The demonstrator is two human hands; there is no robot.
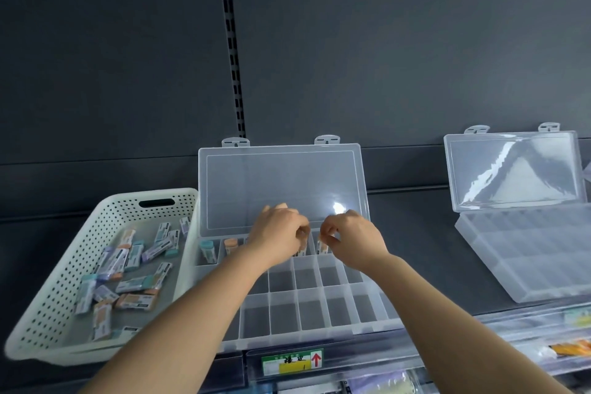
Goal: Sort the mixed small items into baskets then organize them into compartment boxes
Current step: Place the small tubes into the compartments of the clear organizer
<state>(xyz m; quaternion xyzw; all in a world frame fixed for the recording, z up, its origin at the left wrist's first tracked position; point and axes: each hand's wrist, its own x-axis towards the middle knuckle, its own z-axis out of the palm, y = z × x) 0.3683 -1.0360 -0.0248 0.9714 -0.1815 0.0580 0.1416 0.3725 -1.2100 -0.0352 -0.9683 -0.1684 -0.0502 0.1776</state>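
Where the things are: the erasers point(123, 261) lie heaped in the white basket point(57, 281) at the left of the shelf point(425, 281). A few more stand on end in the far row of the open compartment box point(303, 334), just right of the basket.
Left hand: our left hand point(278, 233) hovers over that far row. Its grip is narrow, with the fingers curled down on the left-hand eraser point(302, 252), whose lower half shows beneath them. We judge that the hand pinches its top.
Right hand: our right hand point(351, 237) is just beside the left and not touching it. Its grip is also narrow, with thumb and forefinger pinched on the top of the right-hand eraser point(320, 248).
Handling: we judge each eraser light, firm with a little give, and not fragile. The paper sleeve looks smoother than the rubber and may slide.
Where to hold: we would take the bare coloured end, or both broad faces, in a two-finger pinch.
Count, containers: one basket and two compartment boxes, both with lids up. The second box point(527, 253), far right, looks empty but is blurred.
Count, compartments: three rows in the centre box; our arms hide some columns.
Count, standing erasers: a teal eraser point(208, 249), an orange eraser point(231, 245) and the two under our hands. The left wrist may hide one more.
Count, basket: roughly twenty, overlapping, so we cannot give an exact count.
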